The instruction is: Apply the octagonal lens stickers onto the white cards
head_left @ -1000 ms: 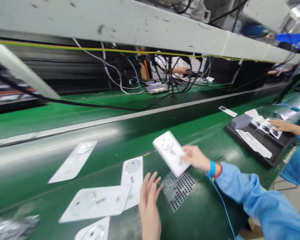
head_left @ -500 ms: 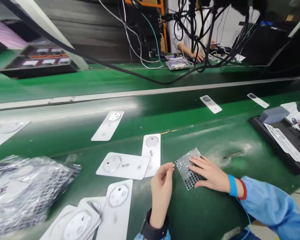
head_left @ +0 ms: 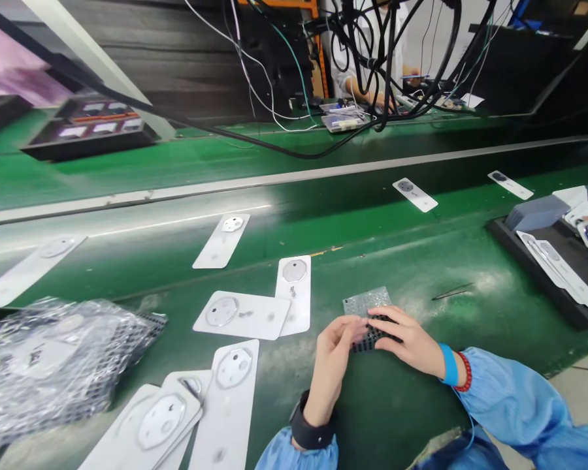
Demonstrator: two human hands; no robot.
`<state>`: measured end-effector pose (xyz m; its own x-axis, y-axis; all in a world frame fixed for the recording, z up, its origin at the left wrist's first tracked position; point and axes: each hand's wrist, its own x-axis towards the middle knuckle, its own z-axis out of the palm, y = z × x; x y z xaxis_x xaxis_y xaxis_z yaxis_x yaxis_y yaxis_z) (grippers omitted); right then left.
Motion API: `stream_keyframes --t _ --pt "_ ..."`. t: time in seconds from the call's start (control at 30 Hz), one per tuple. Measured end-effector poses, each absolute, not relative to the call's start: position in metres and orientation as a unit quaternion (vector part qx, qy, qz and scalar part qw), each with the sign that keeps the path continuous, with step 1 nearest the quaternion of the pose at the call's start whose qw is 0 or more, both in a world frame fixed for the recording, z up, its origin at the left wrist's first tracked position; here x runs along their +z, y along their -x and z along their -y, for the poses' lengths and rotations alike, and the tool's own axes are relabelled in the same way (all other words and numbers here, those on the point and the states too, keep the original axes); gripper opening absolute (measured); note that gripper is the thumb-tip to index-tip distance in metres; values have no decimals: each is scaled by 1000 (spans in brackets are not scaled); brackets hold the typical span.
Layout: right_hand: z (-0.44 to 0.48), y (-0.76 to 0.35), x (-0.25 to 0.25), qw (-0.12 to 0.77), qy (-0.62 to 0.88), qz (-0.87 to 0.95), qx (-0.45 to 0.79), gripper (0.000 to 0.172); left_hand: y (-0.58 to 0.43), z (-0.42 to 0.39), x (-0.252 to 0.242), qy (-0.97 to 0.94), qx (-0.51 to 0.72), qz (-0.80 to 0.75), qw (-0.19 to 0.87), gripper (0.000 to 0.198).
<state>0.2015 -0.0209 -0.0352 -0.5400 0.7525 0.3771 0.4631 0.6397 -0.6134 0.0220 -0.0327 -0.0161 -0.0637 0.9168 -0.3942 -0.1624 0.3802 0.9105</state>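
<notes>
While left hand (head_left: 330, 365) and right hand (head_left: 409, 343) clamp together on dotted plastic sheet (head_left: 365, 301) near table (head_left: 396, 408) front edge: risk, slick film slips from fingers, or sheet edge knocks white cards (head_left: 245, 314) just left.

Green work benches (head_left: 294, 173) run left to right across the room; black cables (head_left: 389, 59) hang over the far bench, before a dark ribbed wall (head_left: 161, 52) and an orange metal rack (head_left: 322, 59); pale floor tiles (head_left: 581, 385) show at near right
</notes>
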Motion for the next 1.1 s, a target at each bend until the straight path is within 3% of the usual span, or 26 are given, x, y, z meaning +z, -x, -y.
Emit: stream_keyframes --t 0.2,0.5,0.73,0.8,0.9,1.03,1.1 --pt "19 -189 -37 398 427 774 245 20 -32 40 -24 -291 468 -574 606 39" --pt "24 -182 -48 320 362 875 33 32 -30 34 -33 -162 498 -574 629 65" --pt "17 -179 -59 307 368 875 68 23 -26 36 -37 -191 469 -571 646 46" --pt "16 -180 -58 303 377 865 131 18 -12 33 -31 -334 415 -608 589 39" --pt "17 -186 -54 305 393 841 215 15 24 6 -6 -527 287 -684 415 31" --pt "20 -191 -55 332 399 814 262 16 88 -82 36 -529 257 -770 247 16" --pt "21 -190 -58 361 400 802 259 16 112 -128 50 -516 244 -799 191 28"
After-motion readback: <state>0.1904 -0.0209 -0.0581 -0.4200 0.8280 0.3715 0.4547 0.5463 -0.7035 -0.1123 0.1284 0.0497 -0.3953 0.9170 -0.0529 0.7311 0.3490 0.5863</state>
